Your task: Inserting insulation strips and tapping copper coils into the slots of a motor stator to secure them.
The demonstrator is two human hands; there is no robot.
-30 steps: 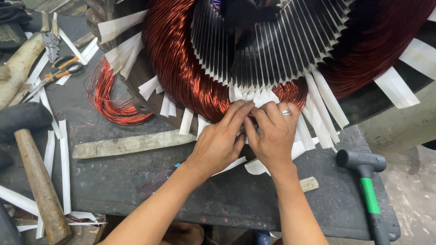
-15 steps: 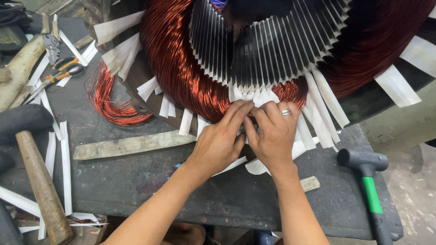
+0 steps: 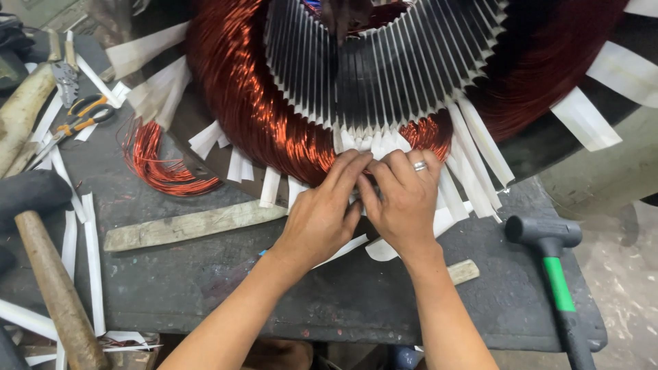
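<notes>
A large motor stator with dark slotted laminations lies on the dark workbench, wound with copper wire coils. White insulation paper strips stick out of the slots. My left hand and my right hand, which wears a ring, press side by side on the paper strips and copper wire at the stator's lower edge. The fingertips of both pinch at the strips near the slots.
A flat wooden stick lies left of my hands. A loose copper wire bundle, pliers, a wooden-handled mallet and loose paper strips are at the left. A green-handled black hammer lies at the right.
The view has shifted slightly; my hands stay in the same spot on the strips, with only small finger movements.
</notes>
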